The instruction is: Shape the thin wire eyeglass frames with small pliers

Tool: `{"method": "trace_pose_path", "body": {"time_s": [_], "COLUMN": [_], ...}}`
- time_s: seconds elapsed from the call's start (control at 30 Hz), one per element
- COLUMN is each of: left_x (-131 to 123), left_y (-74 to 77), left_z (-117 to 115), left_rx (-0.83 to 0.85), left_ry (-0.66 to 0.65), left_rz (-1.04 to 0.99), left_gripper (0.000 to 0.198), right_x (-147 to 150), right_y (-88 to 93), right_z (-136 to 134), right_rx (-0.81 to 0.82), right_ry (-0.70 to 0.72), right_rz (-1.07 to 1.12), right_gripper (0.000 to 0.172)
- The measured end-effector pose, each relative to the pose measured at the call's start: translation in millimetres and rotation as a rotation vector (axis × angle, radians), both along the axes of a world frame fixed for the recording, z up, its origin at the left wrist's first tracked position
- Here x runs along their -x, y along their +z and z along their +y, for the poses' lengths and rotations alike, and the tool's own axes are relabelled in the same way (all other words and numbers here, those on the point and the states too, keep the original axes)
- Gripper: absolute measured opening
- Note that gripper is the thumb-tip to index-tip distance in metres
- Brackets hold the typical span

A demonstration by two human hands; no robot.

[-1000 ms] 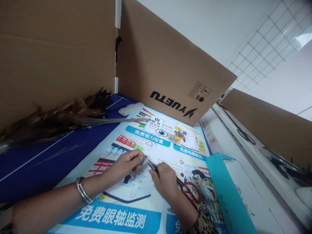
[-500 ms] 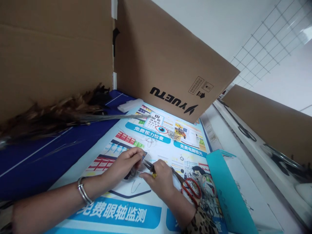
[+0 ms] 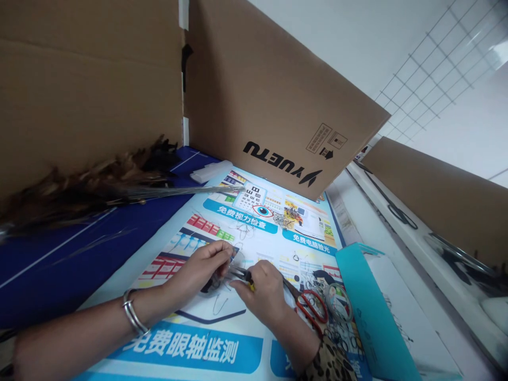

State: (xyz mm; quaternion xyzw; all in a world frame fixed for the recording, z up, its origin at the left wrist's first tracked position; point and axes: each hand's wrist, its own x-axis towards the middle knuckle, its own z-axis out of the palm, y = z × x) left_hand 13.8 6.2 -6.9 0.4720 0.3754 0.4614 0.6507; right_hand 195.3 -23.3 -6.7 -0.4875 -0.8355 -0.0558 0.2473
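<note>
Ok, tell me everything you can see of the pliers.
The pliers have slim, dark, metallic-looking jaws and a dark handle with a touch of yellow. The right grip wraps the handle, hiding most of it. They are held over the printed sheet, jaws pointing toward the left grip. Whether the tips are parted or touch anything is too small to tell.

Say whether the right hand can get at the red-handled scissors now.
Probably: the scissors lie just beside the right hand, mostly in view, though that hand would likely need to set down its pliers first.
</note>
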Motion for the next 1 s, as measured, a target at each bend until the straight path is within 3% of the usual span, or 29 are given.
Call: {"method": "trace_pose_path", "body": {"time_s": [0.47,0.63,1.0], "left_x": [0.5,-1.2,2.1], "left_y": [0.1,6.3,0.5], "left_z": [-1.3,-3.3,2.1], "left_rx": [0.086,0.072,0.050], "left_ry": [-0.140,-0.236,-0.158], "left_rz": [0.028,0.072,0.116], "left_gripper": [0.021,0.020,0.023], "right_x": [-11.6,-12.4,-18.4], "right_y": [1.6,8.6,4.1], "right_z": [6.3,8.6,14.4], "right_rx": [0.044,0.127,0.217], "right_ry": [-0.015,-0.045,-0.047], "right_rz": [0.147,0.234,0.156], "right_gripper": [0.043,0.033,0.019]}}
